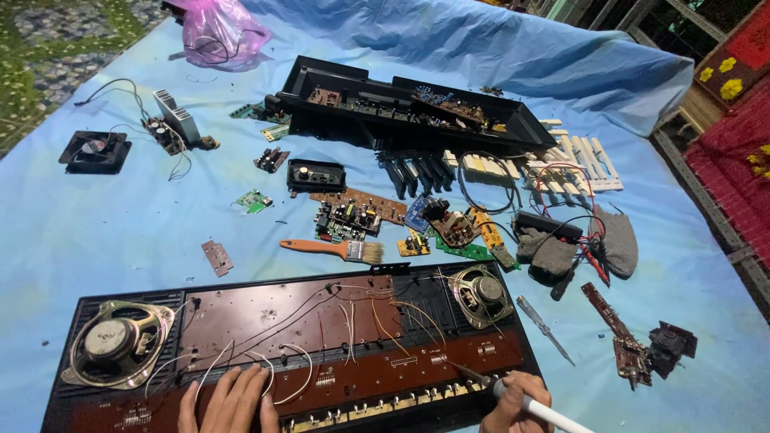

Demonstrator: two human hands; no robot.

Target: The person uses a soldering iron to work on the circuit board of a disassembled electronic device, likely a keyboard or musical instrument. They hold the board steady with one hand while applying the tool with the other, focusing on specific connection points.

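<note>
- Brown circuit board point(321, 345) inside an opened black keyboard case point(88, 401) lies flat on the blue-covered surface point(80, 224), nearest me, wiring face-up so I can reach it.
- My left hand point(233, 401) rests spread on the board's near edge, apparently steadying it, pinching nothing.
- My right hand point(513, 405) closes around a white-handled soldering iron point(513, 397); its tip touches the board's right end.
- Beyond the board: an orange brush point(333, 249) and loose parts.

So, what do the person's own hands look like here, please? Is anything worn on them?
Both hands are bare: the left hand and the right hand show no gloves and no rings that I can see. No sleeves or wristbands appear; the picture's lower edge cuts both off near the wrist.
</note>
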